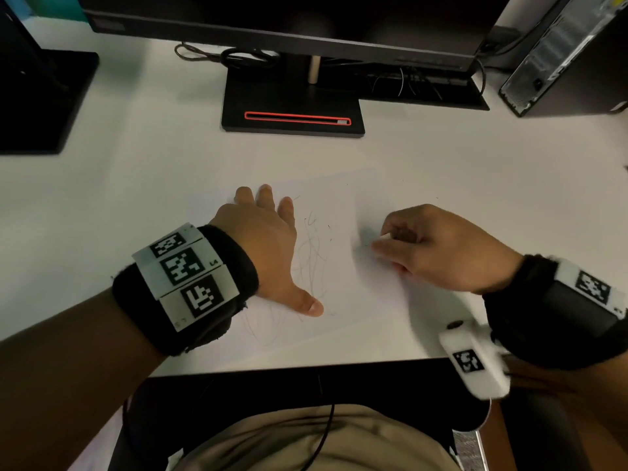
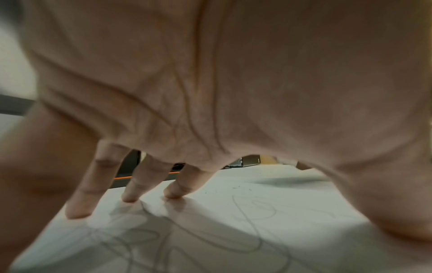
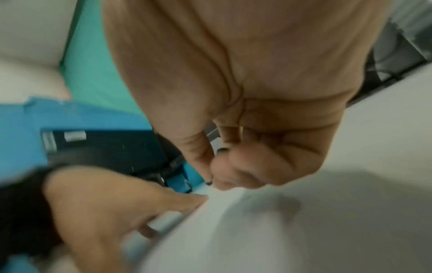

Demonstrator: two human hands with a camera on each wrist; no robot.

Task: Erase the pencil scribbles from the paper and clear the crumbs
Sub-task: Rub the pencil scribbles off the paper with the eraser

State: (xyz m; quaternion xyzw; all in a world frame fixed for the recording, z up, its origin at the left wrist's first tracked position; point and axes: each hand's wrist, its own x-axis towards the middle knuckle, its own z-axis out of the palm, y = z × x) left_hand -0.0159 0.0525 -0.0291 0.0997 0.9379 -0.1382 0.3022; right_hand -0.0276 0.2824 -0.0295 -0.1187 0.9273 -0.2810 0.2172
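A white sheet of paper (image 1: pixel 343 195) lies on the white desk, with faint grey pencil scribbles (image 1: pixel 311 258) down its middle and left. A few dark crumbs (image 1: pixel 329 227) dot the sheet. My left hand (image 1: pixel 272 243) lies flat on the paper's left part, fingers spread and thumb out; its fingertips (image 2: pixel 129 197) press down beside the scribbles (image 2: pixel 177 238). My right hand (image 1: pixel 384 244) hovers low over the sheet's right side and pinches a small white eraser (image 1: pixel 385 236) between thumb and fingers. The right wrist view is blurred; it shows the curled fingers (image 3: pixel 233 166) above the paper (image 3: pixel 304 230).
A black monitor stand (image 1: pixel 292 107) with a red-edged slot sits just behind the paper. Another black base (image 1: pixel 40 100) is at the far left, a computer tower (image 1: pixel 571 56) at the far right, cables (image 1: pixel 238 57) at the back. The desk's front edge (image 1: pixel 306 363) runs close below my wrists.
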